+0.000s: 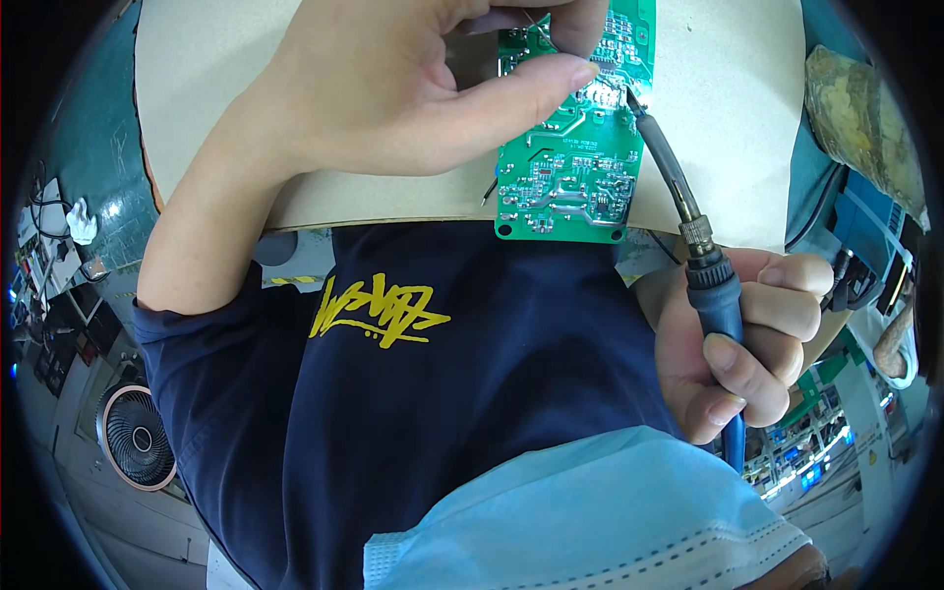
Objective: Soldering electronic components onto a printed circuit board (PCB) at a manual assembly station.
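Observation:
A green circuit board [565, 147] lies solder side up, its near end reaching past the front edge of the work surface. In my right hand [757, 339] is a soldering iron [716, 295] with a blue grip, fingers wrapped round it. Its tip meets or hovers just over the board's right side; contact cannot be told. My left hand [433, 98] reaches across the board's upper left, thumb and finger pinched close to the iron's tip. A thin wire [536, 22] shows at those fingers and seems held by them; the fingers partly hide it.
Tan board or paper [728, 59] covers the work surface over a green mat [88, 128]. At the right lie a yellowish crumpled bag [855, 118] and a blue box [870, 226]. A round fan [141, 438] stands at lower left. A dark wire [489, 192] sticks out beside the circuit board.

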`<action>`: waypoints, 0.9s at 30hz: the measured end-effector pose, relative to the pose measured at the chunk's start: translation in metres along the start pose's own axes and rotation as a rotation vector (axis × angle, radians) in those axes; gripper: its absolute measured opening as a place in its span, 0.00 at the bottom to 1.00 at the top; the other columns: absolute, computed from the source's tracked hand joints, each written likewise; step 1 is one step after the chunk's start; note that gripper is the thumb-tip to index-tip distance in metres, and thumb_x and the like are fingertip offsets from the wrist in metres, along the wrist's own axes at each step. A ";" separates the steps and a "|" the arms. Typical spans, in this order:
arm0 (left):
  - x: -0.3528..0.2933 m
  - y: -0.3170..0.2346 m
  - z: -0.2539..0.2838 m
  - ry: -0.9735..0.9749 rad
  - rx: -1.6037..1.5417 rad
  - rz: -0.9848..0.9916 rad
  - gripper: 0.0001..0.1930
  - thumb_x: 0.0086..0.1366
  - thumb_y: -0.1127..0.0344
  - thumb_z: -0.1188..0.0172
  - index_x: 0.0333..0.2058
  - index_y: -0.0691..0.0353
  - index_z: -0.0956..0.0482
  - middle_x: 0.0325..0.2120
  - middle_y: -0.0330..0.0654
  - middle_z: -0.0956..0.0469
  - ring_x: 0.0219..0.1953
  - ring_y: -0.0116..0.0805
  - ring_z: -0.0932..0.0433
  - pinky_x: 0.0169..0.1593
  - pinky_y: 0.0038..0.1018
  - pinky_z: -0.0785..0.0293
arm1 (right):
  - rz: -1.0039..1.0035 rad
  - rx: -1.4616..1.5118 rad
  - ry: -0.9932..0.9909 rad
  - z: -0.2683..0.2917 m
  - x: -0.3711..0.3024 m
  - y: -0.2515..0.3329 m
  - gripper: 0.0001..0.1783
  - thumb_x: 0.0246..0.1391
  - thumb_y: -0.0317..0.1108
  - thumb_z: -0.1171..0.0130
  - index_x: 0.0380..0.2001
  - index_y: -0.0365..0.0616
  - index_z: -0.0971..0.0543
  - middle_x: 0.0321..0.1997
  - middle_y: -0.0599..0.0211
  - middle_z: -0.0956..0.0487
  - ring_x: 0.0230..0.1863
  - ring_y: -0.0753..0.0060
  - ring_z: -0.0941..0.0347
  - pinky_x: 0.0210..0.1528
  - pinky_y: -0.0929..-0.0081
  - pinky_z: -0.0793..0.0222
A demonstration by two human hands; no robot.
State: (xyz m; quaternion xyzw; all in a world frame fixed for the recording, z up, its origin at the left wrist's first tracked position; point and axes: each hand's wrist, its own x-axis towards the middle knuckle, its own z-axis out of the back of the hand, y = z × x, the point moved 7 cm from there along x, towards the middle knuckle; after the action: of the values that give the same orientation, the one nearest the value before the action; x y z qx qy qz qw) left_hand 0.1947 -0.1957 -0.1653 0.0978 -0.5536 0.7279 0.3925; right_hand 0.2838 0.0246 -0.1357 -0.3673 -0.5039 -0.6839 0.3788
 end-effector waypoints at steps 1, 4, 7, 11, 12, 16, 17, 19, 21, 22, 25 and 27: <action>0.000 0.000 0.000 0.010 0.000 0.005 0.05 0.52 0.76 0.34 0.22 0.64 0.22 0.19 0.43 0.27 0.23 0.41 0.31 0.31 0.33 0.38 | 0.004 0.007 0.008 -0.002 0.001 0.000 0.20 0.67 0.51 0.55 0.30 0.50 0.23 0.21 0.77 0.37 0.23 0.75 0.39 0.33 0.66 0.42; 0.000 0.000 0.000 0.015 0.006 -0.004 0.05 0.52 0.76 0.34 0.22 0.63 0.22 0.19 0.43 0.27 0.23 0.40 0.31 0.31 0.33 0.37 | 0.009 0.063 0.017 -0.006 0.004 0.001 0.19 0.65 0.47 0.57 0.29 0.47 0.24 0.18 0.76 0.41 0.22 0.75 0.43 0.36 0.61 0.46; 0.001 -0.001 0.000 -0.004 0.019 0.000 0.05 0.52 0.76 0.34 0.23 0.63 0.22 0.19 0.42 0.27 0.23 0.40 0.31 0.32 0.33 0.37 | -0.007 0.064 0.041 -0.010 0.007 0.001 0.19 0.65 0.46 0.58 0.29 0.45 0.24 0.17 0.76 0.41 0.22 0.75 0.43 0.37 0.60 0.48; -0.001 -0.004 -0.002 0.009 0.062 -0.009 0.05 0.52 0.76 0.34 0.23 0.62 0.22 0.19 0.42 0.27 0.23 0.39 0.30 0.32 0.33 0.36 | 0.034 0.035 0.060 -0.012 0.010 0.002 0.20 0.65 0.45 0.58 0.31 0.44 0.23 0.16 0.76 0.41 0.22 0.74 0.43 0.37 0.61 0.48; -0.001 -0.004 -0.001 0.006 0.051 0.005 0.05 0.52 0.76 0.34 0.23 0.62 0.22 0.19 0.42 0.27 0.23 0.39 0.30 0.32 0.33 0.36 | 0.042 0.039 0.068 -0.012 0.010 0.002 0.20 0.65 0.45 0.58 0.31 0.44 0.22 0.16 0.76 0.41 0.22 0.74 0.43 0.37 0.61 0.48; 0.000 -0.005 -0.001 0.011 0.060 -0.033 0.05 0.52 0.76 0.33 0.23 0.62 0.22 0.20 0.41 0.26 0.23 0.39 0.30 0.32 0.33 0.36 | 0.047 0.053 0.081 -0.012 0.011 0.003 0.21 0.65 0.46 0.59 0.33 0.44 0.21 0.16 0.76 0.40 0.22 0.75 0.42 0.36 0.62 0.49; 0.000 -0.005 -0.003 0.013 0.065 -0.052 0.05 0.52 0.76 0.33 0.23 0.62 0.22 0.20 0.41 0.26 0.23 0.39 0.30 0.32 0.33 0.36 | 0.054 0.031 0.095 -0.013 0.011 0.004 0.21 0.66 0.46 0.59 0.33 0.45 0.21 0.16 0.76 0.40 0.22 0.75 0.42 0.36 0.62 0.49; 0.002 -0.003 -0.001 -0.004 0.027 -0.047 0.05 0.52 0.77 0.33 0.23 0.62 0.22 0.20 0.41 0.26 0.23 0.39 0.30 0.32 0.33 0.36 | 0.045 0.022 0.110 -0.013 0.012 0.005 0.21 0.66 0.46 0.60 0.34 0.45 0.21 0.16 0.76 0.40 0.22 0.75 0.42 0.36 0.62 0.48; 0.002 -0.001 0.000 -0.006 -0.006 -0.017 0.05 0.52 0.77 0.33 0.24 0.62 0.21 0.20 0.41 0.26 0.23 0.39 0.30 0.33 0.33 0.36 | 0.064 -0.005 0.143 -0.013 0.013 0.007 0.22 0.67 0.46 0.61 0.34 0.45 0.21 0.17 0.76 0.39 0.23 0.75 0.41 0.35 0.62 0.47; 0.001 -0.001 0.000 0.010 0.003 -0.011 0.05 0.52 0.77 0.33 0.24 0.63 0.21 0.20 0.41 0.26 0.24 0.38 0.30 0.33 0.33 0.36 | 0.062 0.009 0.149 -0.013 0.013 0.007 0.22 0.67 0.46 0.61 0.34 0.45 0.21 0.17 0.76 0.39 0.23 0.75 0.41 0.36 0.62 0.47; -0.001 -0.003 0.002 0.005 0.040 -0.064 0.04 0.53 0.77 0.33 0.25 0.64 0.20 0.20 0.41 0.25 0.24 0.38 0.30 0.32 0.33 0.36 | 0.071 -0.029 0.129 -0.009 0.012 0.007 0.22 0.67 0.46 0.62 0.35 0.46 0.21 0.17 0.76 0.38 0.23 0.74 0.41 0.36 0.61 0.46; -0.003 -0.002 0.004 -0.020 0.031 -0.066 0.04 0.53 0.77 0.34 0.25 0.64 0.20 0.21 0.42 0.25 0.25 0.38 0.30 0.32 0.32 0.36 | 0.099 -0.060 0.044 -0.001 0.010 0.008 0.22 0.67 0.46 0.62 0.36 0.46 0.21 0.18 0.76 0.37 0.23 0.73 0.41 0.36 0.60 0.46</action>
State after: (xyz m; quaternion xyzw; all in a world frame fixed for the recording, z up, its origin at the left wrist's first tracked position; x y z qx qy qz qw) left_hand 0.1966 -0.2004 -0.1643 0.1294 -0.5426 0.7222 0.4090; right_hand 0.2863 0.0202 -0.1234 -0.3880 -0.4559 -0.6870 0.4118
